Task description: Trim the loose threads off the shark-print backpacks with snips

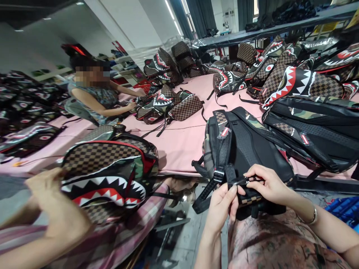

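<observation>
– Pinkish-brown printed cloth (pixel 269 243) on the wearer's lap: nearest entry. And from the left?

– Co-worker's bare arm (pixel 56 203), blurred and bent, beside a brown-checked backpack with a white-toothed shark mouth (pixel 103 183). Printed side towards the camera. Farther off, a second co-worker (pixel 98 101), seated, arms extended to checked shark-print bags (pixel 185 106) on a pink-covered table (pixel 182 153).

– Right of centre, the main lot?

– One black-panelled backpack with brown-checked and camouflage trim (pixel 252 142). Lies at the near table edge, its near end overhanging towards the lap. Padded back faces up; long axis slants from far left to near right. Which end is the top, I cannot tell.

– Condition of hands?

– Left hand (pixel 224 201): thumb and fingers closed in a pinch on a black webbing strap (pixel 231 173) of that backpack. Right hand (pixel 266 183), just beside it: fingertips pinched together on a small dark piece with shiny specks (pixel 247 180), too small to identify. Silver-coloured bracelet (pixel 314 215) on the right wrist.

– Far right?

– Another black-panelled backpack (pixel 316 130), back up, lying more nearly crosswise; below it, blue plastic crating (pixel 342 211).
</observation>
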`<state>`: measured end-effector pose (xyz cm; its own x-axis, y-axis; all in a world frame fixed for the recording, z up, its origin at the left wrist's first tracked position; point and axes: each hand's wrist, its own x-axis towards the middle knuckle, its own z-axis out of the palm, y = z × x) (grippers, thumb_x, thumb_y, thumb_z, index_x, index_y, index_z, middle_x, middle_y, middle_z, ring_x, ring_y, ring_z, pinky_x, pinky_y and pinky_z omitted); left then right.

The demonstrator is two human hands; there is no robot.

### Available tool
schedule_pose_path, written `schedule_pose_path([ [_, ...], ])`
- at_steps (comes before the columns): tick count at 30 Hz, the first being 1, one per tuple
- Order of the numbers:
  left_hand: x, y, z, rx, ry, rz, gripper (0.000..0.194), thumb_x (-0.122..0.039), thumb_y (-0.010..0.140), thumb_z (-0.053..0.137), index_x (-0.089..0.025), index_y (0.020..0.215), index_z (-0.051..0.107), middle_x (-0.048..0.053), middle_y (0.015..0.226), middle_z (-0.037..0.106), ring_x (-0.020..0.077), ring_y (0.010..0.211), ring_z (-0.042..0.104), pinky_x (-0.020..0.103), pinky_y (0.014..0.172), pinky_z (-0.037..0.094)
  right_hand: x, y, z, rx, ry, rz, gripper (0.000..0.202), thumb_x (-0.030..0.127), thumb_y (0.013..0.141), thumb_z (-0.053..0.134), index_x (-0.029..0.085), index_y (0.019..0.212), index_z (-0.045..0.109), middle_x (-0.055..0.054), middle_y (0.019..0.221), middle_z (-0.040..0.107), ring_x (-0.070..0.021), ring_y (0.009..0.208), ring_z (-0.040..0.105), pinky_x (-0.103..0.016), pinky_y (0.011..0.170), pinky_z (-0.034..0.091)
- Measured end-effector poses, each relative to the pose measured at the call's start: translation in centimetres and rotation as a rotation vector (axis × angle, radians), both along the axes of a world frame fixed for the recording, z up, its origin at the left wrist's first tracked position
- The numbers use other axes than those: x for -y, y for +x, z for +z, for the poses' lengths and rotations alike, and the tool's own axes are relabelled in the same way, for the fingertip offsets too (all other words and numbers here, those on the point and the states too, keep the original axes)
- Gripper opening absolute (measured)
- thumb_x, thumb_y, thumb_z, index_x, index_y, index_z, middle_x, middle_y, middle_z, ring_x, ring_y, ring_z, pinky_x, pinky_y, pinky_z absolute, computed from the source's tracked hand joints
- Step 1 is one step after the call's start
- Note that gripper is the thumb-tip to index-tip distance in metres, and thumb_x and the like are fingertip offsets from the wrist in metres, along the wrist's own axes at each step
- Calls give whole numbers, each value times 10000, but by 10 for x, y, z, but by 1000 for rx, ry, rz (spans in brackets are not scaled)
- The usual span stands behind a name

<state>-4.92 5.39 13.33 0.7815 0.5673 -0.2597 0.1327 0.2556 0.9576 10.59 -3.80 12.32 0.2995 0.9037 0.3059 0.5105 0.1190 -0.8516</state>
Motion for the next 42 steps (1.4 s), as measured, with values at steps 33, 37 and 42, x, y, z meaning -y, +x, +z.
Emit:
schedule_pose_path([
  [33, 20, 7, -6, -17, 187, 354, 261, -288, 626, 709, -159, 852, 694, 50, 802, 660, 129, 701, 595, 218, 648, 479, -34, -9, 4, -726, -49, -118, 345, 429, 656, 683, 174, 693, 453, 78, 571, 373, -56, 501, 352, -183, 470, 319],
  [37, 13, 8, -14, -1, -114, 441, 326, -302, 537, 761, -148, 818, 699, 21, 662, 653, 78, 509, 524, 190, 488, 430, -24, -4, 0, -479, -40, -167, 239, 400, 816, 507, 198, 943, 496, 20, 753, 523, -109, 671, 506, -219, 589, 418],
  [42, 9, 9, -14, 43, -200, 515, 348, -301, 508, 779, -145, 808, 698, 6, 630, 635, 58, 478, 488, 174, 458, 396, 0, 6, -7, 30, 83, -201, 146, 266, 846, 478, 203, 957, 546, -37, 864, 597, -155, 800, 561, -282, 727, 442],
])
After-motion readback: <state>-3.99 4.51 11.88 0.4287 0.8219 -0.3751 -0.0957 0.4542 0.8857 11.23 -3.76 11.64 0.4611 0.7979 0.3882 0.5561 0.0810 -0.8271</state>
